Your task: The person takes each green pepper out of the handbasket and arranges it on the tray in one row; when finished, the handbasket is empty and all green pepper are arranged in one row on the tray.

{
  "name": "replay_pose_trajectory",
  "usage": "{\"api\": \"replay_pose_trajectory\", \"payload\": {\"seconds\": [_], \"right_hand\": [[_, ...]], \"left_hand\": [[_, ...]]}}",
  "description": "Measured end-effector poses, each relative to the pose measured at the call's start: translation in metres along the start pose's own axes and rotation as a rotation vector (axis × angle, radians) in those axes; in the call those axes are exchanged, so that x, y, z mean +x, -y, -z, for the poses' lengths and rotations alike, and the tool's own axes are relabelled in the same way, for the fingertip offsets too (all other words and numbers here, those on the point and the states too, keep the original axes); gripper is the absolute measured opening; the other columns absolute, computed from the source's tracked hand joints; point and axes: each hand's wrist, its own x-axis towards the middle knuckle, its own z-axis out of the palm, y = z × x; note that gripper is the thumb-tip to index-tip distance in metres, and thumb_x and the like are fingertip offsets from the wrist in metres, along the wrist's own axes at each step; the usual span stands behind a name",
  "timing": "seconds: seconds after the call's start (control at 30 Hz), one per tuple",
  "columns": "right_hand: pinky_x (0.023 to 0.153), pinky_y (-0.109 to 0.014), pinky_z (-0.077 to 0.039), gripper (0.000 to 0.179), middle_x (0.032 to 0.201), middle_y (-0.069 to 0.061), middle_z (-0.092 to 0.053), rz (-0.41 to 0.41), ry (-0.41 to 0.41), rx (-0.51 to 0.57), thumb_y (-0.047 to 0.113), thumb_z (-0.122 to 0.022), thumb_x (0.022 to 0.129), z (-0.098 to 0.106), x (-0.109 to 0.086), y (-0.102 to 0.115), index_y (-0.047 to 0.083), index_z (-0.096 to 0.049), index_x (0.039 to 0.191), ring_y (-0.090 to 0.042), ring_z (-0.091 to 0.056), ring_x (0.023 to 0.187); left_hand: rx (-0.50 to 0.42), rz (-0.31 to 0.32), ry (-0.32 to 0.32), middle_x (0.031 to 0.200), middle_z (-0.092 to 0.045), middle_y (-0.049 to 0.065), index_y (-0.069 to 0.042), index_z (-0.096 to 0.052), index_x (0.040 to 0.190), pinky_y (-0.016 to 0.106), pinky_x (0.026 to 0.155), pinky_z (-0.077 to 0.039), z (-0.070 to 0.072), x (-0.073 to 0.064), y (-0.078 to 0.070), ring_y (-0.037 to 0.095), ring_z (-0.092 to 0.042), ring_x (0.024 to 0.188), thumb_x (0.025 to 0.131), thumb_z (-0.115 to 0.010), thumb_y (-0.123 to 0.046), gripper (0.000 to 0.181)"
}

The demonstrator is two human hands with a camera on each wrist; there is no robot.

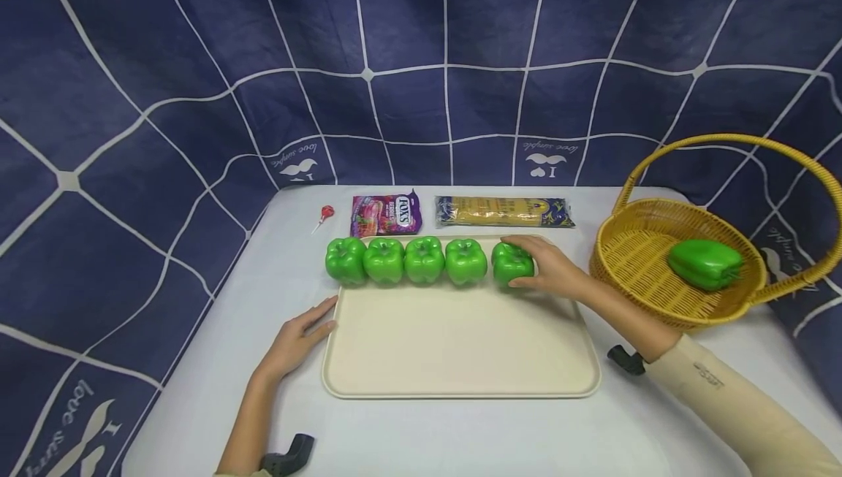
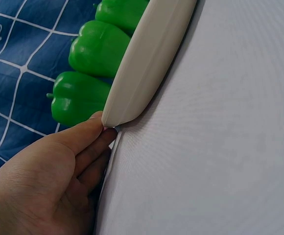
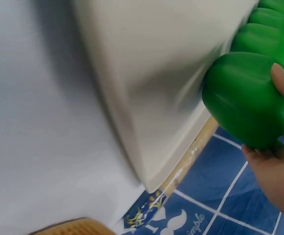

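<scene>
My right hand [image 1: 551, 267] holds a green bell pepper [image 1: 511, 264] at the far right part of the tray [image 1: 460, 345], thumb on one side and fingers on the other. In the right wrist view the same pepper [image 3: 247, 98] is large, its underside partly hidden by the hand. Several more green bell peppers [image 1: 424, 259] stand side by side along the tray's far edge, left of the held one, with a small gap between. At the tray's left side, my left hand [image 1: 294, 342] touches the rim with extended fingers; the left wrist view shows its fingertips against the edge.
On the right stands a yellow wicker basket [image 1: 608, 243] with a tall handle, a green pepper [image 1: 705, 264] lying inside. Behind the tray lie a purple candy bag [image 1: 386, 215], a pack of pasta [image 1: 503, 212] and a red lollipop [image 1: 326, 212]. A blue checked cloth hangs around the table.
</scene>
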Motion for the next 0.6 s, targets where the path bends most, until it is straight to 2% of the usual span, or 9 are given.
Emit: {"api": "replay_pose_trajectory", "payload": {"seconds": [0.27,0.6], "right_hand": [[0.101,-0.057,-0.031,0.082,0.137,-0.017,-0.043,0.007,0.049,-0.017,0.026,-0.082,0.069,-0.0036,0.0081,0.0024,0.01,-0.041,0.138,-0.036,-0.041,0.122],[0.103,-0.055,-0.031,0.086,0.139,-0.017,-0.04,0.011,0.088,-0.011,0.021,-0.082,0.069,-0.0016,0.0098,0.0034,0.008,-0.036,0.14,-0.036,-0.039,0.124]], "left_hand": [[0.002,0.007,-0.003,0.143,-0.039,0.006,-0.024,-0.045,0.138,0.053,0.107,-0.023,-0.0004,-0.0008,-0.0023,0.033,-0.033,0.131,0.091,-0.055,-0.041,0.051],[0.009,0.007,-0.005,0.143,-0.039,0.005,-0.025,-0.045,0.138,0.053,0.107,-0.024,-0.0012,0.0001,-0.0016,0.032,-0.033,0.131,0.09,-0.055,-0.042,0.051]]}}
